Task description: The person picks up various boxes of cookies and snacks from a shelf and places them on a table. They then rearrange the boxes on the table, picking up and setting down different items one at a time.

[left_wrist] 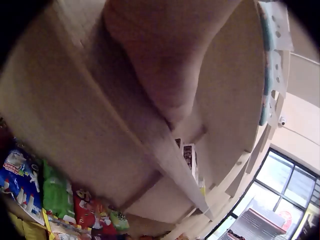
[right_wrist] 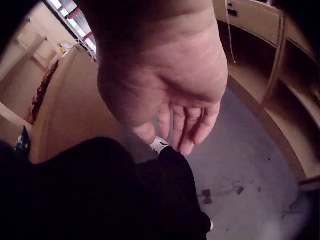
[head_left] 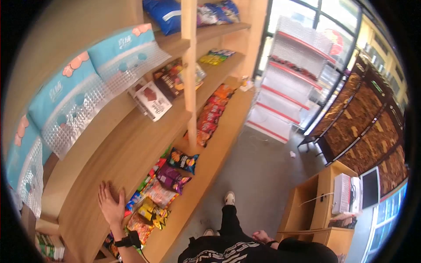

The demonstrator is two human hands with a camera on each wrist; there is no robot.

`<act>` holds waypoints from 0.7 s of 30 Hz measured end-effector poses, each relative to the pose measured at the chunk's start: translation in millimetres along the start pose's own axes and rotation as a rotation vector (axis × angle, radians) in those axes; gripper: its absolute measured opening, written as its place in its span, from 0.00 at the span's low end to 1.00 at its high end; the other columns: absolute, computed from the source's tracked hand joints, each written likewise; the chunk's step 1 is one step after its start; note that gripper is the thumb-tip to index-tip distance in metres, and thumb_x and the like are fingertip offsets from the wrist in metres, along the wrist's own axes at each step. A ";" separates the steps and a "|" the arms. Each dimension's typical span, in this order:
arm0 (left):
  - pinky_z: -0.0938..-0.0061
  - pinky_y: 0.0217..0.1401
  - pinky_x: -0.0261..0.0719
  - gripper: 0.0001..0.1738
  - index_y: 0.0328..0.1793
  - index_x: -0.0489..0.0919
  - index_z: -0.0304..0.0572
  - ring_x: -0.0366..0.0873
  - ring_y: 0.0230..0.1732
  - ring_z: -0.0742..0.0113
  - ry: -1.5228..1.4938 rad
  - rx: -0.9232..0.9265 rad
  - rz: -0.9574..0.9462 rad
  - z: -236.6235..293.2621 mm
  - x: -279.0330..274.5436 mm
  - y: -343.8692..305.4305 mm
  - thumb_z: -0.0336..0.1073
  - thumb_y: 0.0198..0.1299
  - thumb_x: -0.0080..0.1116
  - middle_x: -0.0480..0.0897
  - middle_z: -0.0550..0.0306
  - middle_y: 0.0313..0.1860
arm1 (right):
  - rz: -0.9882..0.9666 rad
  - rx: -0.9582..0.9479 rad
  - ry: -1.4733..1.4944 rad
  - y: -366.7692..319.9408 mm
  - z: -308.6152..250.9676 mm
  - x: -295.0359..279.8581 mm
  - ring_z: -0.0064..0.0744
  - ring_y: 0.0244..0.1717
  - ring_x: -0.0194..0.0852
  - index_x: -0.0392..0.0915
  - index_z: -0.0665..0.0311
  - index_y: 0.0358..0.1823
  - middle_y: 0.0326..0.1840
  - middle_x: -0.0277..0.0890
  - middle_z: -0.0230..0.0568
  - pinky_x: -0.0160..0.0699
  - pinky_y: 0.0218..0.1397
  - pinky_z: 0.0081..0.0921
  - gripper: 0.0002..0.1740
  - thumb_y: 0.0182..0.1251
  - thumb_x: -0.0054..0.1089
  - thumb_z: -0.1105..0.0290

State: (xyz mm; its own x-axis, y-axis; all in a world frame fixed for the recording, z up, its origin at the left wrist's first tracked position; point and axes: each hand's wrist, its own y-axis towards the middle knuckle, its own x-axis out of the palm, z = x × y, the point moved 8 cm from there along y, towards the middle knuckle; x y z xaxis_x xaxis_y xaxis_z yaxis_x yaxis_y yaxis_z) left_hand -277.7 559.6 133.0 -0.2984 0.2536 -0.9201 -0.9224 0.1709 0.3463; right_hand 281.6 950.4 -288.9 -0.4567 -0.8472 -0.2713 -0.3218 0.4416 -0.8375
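Note:
My left hand (head_left: 111, 206) rests on the wooden shelf board (head_left: 118, 151), fingers straight and spread a little. In the left wrist view the same hand (left_wrist: 162, 60) overlaps the board's edge, and its fingers are hidden. Just below lie bagged snacks: a yellow bag (head_left: 153, 213), a pink bag (head_left: 160, 193) and a purple bag (head_left: 173, 178). A white box (head_left: 153, 101) with a dark picture sits farther along the board. Beside my leg hangs my right hand (head_left: 262, 236), holding nothing; its fingers (right_wrist: 192, 127) curl loosely in the right wrist view.
Light blue packs (head_left: 125, 50) in bubble wrap line the shelf above. A wooden post (head_left: 189, 70) stands between shelf sections, with red snack bags (head_left: 212, 115) beyond it. A white rack (head_left: 287, 74) stands by the window. Across the grey floor (head_left: 245, 175) is a wooden counter (head_left: 302, 201).

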 end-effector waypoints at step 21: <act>0.65 0.70 0.69 0.38 0.76 0.62 0.41 0.72 0.67 0.61 -1.457 -0.176 -0.309 192.6 143.9 319.0 0.47 0.64 0.64 0.72 0.52 0.69 | 0.232 -0.204 0.070 148.5 -167.0 -150.2 0.25 0.26 0.82 0.82 0.66 0.33 0.27 0.82 0.33 0.79 0.29 0.25 0.10 0.62 0.61 0.65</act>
State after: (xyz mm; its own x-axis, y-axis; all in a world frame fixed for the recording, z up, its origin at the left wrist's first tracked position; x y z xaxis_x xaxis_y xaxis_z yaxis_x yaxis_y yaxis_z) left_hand -567.7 834.0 146.2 0.3101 0.9481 0.0699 -0.9502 0.3068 0.0540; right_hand 163.9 1192.5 -293.3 -0.5914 -0.6974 -0.4048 -0.3587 0.6771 -0.6425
